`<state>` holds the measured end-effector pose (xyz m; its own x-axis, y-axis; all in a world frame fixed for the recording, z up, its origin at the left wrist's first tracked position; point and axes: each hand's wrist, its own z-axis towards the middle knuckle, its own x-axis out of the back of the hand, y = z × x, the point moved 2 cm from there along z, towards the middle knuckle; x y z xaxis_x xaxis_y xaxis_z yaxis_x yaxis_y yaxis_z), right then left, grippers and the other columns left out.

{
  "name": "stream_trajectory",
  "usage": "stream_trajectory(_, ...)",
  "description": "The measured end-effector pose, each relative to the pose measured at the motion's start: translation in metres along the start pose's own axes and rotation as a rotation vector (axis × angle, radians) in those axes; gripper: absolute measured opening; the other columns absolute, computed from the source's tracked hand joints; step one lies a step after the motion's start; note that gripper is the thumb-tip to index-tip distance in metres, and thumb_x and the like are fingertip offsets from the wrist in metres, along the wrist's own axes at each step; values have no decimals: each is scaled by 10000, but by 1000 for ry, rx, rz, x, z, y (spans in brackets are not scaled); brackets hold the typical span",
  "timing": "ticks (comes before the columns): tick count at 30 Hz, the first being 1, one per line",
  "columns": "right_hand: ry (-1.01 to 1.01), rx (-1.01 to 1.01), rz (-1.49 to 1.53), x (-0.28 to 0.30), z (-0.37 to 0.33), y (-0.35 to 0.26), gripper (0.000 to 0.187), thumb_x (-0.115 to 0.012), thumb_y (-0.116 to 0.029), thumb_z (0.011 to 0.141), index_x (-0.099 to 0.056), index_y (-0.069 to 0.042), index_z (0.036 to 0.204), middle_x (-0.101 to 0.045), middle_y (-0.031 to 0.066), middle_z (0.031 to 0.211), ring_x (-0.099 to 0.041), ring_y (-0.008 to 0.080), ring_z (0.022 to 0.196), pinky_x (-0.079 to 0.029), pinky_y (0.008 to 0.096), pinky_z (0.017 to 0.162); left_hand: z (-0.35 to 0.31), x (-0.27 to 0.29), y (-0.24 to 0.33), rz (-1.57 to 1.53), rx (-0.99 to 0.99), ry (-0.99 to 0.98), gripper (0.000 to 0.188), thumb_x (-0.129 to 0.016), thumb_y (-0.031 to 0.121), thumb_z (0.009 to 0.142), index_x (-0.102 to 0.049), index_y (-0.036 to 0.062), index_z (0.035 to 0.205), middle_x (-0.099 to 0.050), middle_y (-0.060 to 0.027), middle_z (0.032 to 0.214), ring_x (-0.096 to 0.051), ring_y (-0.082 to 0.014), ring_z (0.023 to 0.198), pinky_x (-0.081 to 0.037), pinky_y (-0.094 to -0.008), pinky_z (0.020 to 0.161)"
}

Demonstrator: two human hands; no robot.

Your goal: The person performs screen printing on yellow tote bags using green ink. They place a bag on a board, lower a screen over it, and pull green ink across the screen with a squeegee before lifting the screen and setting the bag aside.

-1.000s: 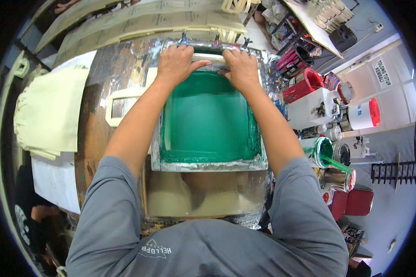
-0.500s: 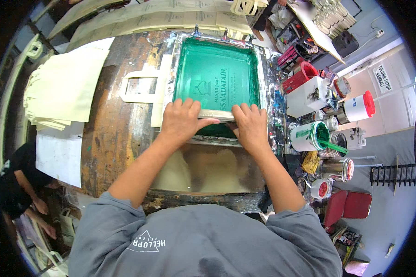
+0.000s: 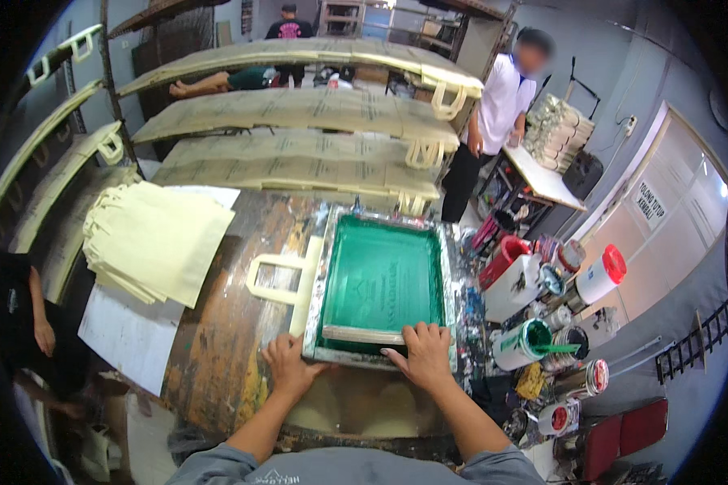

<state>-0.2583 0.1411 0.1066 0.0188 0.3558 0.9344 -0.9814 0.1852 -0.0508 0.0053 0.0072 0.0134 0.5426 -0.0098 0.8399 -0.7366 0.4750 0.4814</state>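
1. Rack (image 3: 113,97) past the table: several tiers of flat cream printed bags, loop handles sticking out at the right ends.
2. Table (image 3: 222,323): worn brown wood, paint-stained. Frame sits right of its middle, near edge toward the worker.
3. Co-worker (image 3: 500,105) in a white shirt, standing beyond the table's far right.
4. Frame (image 3: 344,356): dirty pale rim, green ink (image 3: 380,255) spread inside, faint design showing through.
5. Bag stack (image 3: 158,234): plain cream, fanned at left, overlapping a white sheet (image 3: 129,331).
6. Single bag (image 3: 305,293), mostly hidden by the frame; edge and one handle stick out left.
7. White tub (image 3: 508,352), right of the frame: green inside, green stick (image 3: 562,348) leaning out.
8. Left hand (image 3: 291,368): at the frame's near left corner, thumb spread from fingers. Can't tell if it's gripping.
9. Right hand (image 3: 425,356): at the bar's right end by the near rim, thumb apart from fingers. Can't tell whether it has bar or rim.
10. Bar (image 3: 362,332): pale, straight, lying crosswise at the frame's near end.
11. Yellow lump (image 3: 531,380), just below the tub.
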Motion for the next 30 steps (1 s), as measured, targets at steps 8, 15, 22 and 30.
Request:
stream_trajectory(8, 233, 16, 8, 77, 49, 4, 469, -784, -514, 854, -655, -79, 976, -562, 128, 946, -525, 346, 935, -359, 488, 853, 50, 42, 48, -927, 248, -68, 963, -1002, 258, 737, -544, -1, 1543, -620, -143, 1398, -563, -174, 1180, -496, -346, 945)
stream_trajectory(15, 394, 22, -35, 141, 148, 36, 476, -742, -529, 918, -651, -67, 851, -621, 115, 832, -602, 323, 835, -403, 459, 777, 86, 0, 26, 61, -171, 290, 1053, -816, 388, 940, -205, -103, 1643, -497, -317, 1439, -526, -447, 1243, -407, -548, 1096)
stream_trajectory(22, 402, -30, 13, 167, 184, 43, 557, -694, -579, 949, -678, -47, 786, -664, 140, 776, -652, 348, 785, -429, 477, 755, 81, -38, -12, -76, -42, 155, 219, -736, 166, 969, -633, -20, 1018, -624, -239, 1052, -594, -433, 1015, -463, -527, 894)
stream_trajectory(30, 323, -51, -1, 166, 196, 55, 636, -595, -651, 988, -749, -41, 897, -724, 168, 816, -696, 369, 811, -473, 503, 795, 118, 107, -33, -172, -270, 402, 111, -678, 79, 997, -620, -14, 984, -613, -215, 906, -605, -416, 873, -483, -469, 804)
